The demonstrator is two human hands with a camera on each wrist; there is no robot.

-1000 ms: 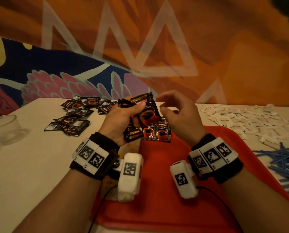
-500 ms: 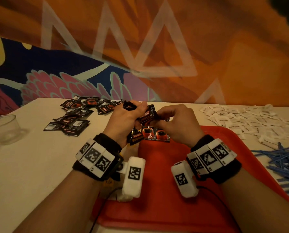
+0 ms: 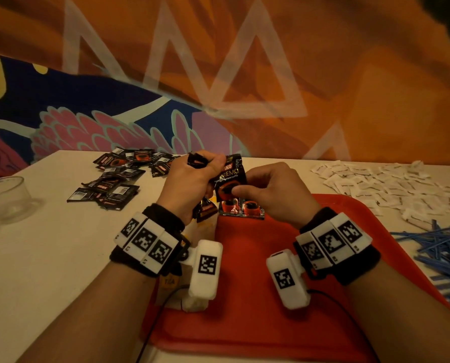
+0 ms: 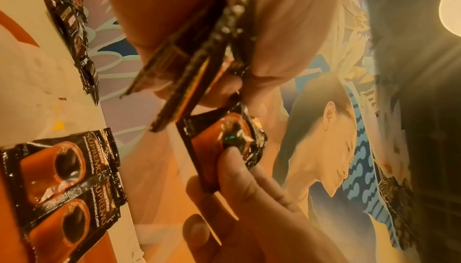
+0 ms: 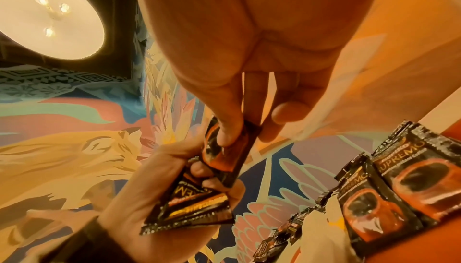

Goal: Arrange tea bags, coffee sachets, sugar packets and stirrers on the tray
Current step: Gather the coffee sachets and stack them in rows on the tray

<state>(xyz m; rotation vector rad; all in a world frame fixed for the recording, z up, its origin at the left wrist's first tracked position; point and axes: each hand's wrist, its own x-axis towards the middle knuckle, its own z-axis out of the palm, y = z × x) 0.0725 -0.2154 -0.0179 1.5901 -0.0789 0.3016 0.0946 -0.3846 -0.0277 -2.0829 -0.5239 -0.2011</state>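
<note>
Just above the far left corner of the red tray (image 3: 257, 297), at the centre of the head frame, both hands meet on one coffee sachet (image 3: 229, 179). The left hand (image 3: 189, 184) is closed round a small fan of sachets, thumb on top and fingers curled beneath; how many it holds I cannot count, since the wrist views show only overlapping edges. The right hand (image 3: 273, 195) pinches the lower end of the front sachet between thumb and forefinger, its other fingers loosely curled and holding nothing.

That sachet stands nearly upright, long axis running from the left thumb at top down to the right fingertips, printed face toward the camera. Two sachets (image 3: 240, 208) already lie flat side by side on the tray's far edge, directly below the right hand and just beside its knuckles. So the coming move is probably a short pull downward and out of the left hand's grip, then a lay-down next to that pair; the right hand is the nearer one for it.

At upper left of the frame more coffee sachets (image 3: 119, 179) lie scattered on the table (image 3: 48, 258). White sugar packets (image 3: 391, 184) spread at upper right, with blue stirrers (image 3: 438, 247) heaped at the right edge, all off the tray.
</note>
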